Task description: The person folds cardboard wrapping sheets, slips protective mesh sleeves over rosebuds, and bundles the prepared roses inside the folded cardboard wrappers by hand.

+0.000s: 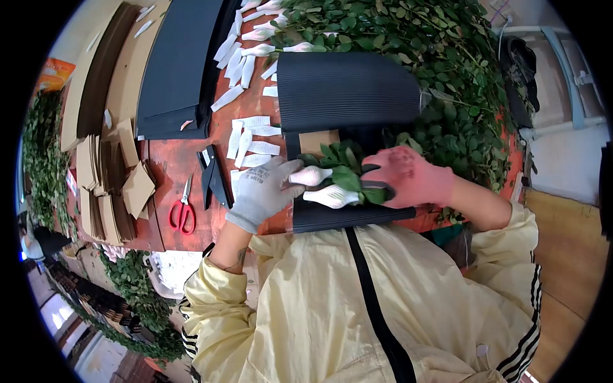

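My left hand [267, 189], in a grey work glove, has its fingertips closed at the tip of a net-sleeved rose bud [311, 175]. Just below that lies a second rose bud [331, 196], also in white netting. My right hand [403, 177], in a pink glove with dark fingertips, is wrapped round the leafy rose stems [348, 179] behind the buds. Under both hands is a black corrugated sheet [351, 89], folded open, with a small brown cardboard piece [317, 141] on it. The stems inside my right hand are hidden.
Left of my hands lie white net sleeves [257, 148], a black stapler [214, 177] and red-handled scissors [184, 207]. Further left are cardboard pieces [137, 188] and stacked black sheets [182, 70]. Leafy rose stems [440, 70] cover the table's far right.
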A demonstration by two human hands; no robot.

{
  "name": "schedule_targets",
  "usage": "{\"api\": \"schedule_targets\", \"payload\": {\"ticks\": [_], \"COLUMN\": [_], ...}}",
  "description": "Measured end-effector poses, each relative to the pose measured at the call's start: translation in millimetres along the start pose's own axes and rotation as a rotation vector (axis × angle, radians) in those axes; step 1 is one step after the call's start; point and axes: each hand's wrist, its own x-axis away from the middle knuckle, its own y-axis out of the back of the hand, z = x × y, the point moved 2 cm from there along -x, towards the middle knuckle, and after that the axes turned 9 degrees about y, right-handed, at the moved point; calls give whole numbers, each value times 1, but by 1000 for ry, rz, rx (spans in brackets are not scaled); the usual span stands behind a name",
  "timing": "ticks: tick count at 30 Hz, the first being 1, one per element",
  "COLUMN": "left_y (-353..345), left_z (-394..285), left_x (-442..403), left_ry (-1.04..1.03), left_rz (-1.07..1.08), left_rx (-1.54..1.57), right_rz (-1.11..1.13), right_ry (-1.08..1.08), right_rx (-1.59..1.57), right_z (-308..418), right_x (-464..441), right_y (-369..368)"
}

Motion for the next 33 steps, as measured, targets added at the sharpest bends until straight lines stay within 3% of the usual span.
{"api": "schedule_targets", "payload": {"ticks": [1,5,7,9,11,13,15,17,23,25,27,29,33], "left_y": [-1,-9,-7,-9,-7,-2,-10,-15,-13,-1,-2,-9,-14], "left_z": [1,4,2,3,-1,-6,2,6,4,0,2,3,13], "left_x": [4,8,3,-5,-9,-15,-20,-25,-25,-12,-6,-2,-14], "left_ry": [9,-96,-191,-212,-246,-139,-84,-106,-157,-85,-117,-126,8], "left_rz": [-7,-15,-167,-208,-241,-236,-238,-399,-312,-233,-198,-42,20], "left_rx": [3,-91,-137,-141,-149,-137,-128,-58,84,170,79,-81,-197], "right_rz": [-237,-147,-104,-358,-320,-136,-161,-257,-210,-185,-187,-354,-36], "right_ry": [87,137,99,-120,-110,-83,-44,-39,-169,-243,-198,48,-95], "right_rx": [-96,-350,-482,-182,-72,158,94,134,112,118,111,185,-43], "right_z": [-2,-14,-16,-20,-18,-8,-11,-13,-16,-17,-20,-23,-15], "right_x": [7,-9,-22,-25,-25,-20,-13,-15,-29,-28,-25,-21,-26], "right_y": [5,-17,-11,-6,-21,-35,-48,-46,-38,-36,-47,-61,-41]}}
